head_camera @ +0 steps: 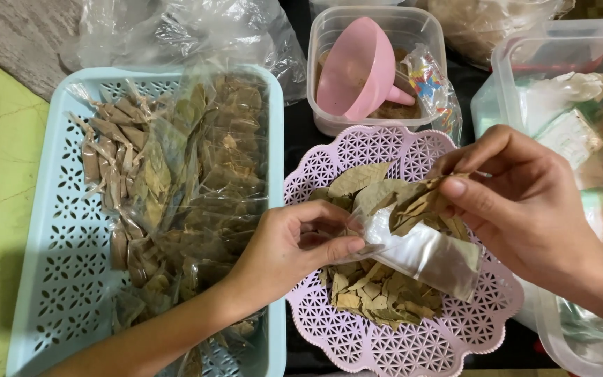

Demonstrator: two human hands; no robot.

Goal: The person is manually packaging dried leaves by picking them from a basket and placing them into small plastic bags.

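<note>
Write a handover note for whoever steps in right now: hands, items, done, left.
Left hand pinches open the mouth of a small clear bag. Right hand holds dried leaves at the bag's opening. Both are over the pink lattice tray, which has loose leaves. Done: many filled packets lie in the blue basket. Left: this bag is barely filled and unsealed.

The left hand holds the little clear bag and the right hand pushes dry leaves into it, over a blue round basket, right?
Not quite. The head view shows the left hand holding the clear bag and the right hand pushing dry leaves in, but the round basket is pink.
</note>
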